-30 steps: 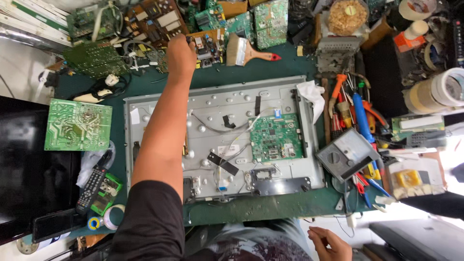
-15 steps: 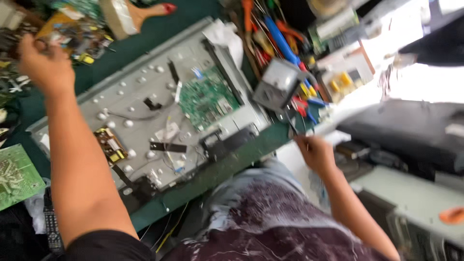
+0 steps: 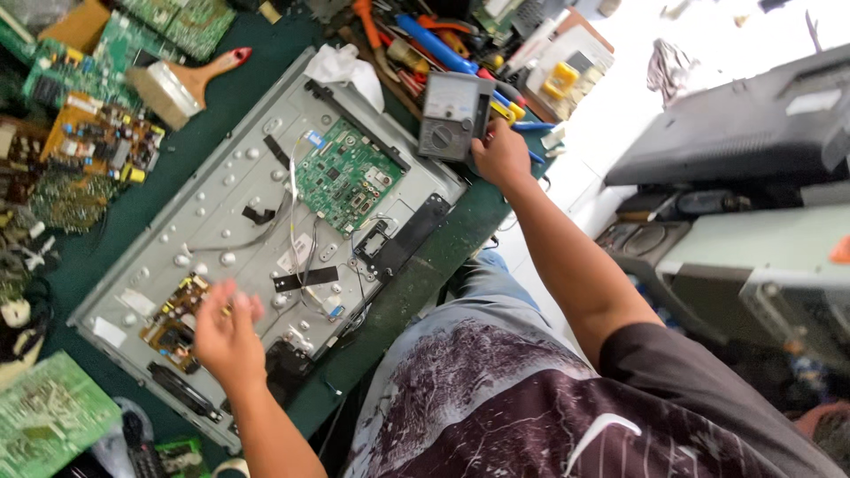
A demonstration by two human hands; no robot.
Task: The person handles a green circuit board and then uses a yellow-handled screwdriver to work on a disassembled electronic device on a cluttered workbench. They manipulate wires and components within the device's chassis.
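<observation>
Since the earlier frame both hands have shifted: left hand (image 3: pixel 228 335) is pulled back from the far clutter and now hangs over the near end of the metal TV back panel (image 3: pixel 221 221), fingers spread, blurred, holding nothing I can make out. It's just above the brown power board (image 3: pixel 177 312). Right hand (image 3: pixel 501 158) has come up from the lap and grips the lower edge of the grey meter (image 3: pixel 454 113) at the panel's far corner, by the tool pile (image 3: pixel 443 44). Green main board (image 3: pixel 345 173) sits mid-panel, untouched. Looks like the setup-for-testing step; next move prob. needs the meter brought nearer & leads found, none visible yet. Brush (image 3: pixel 181 81) lies beyond the panel.
</observation>
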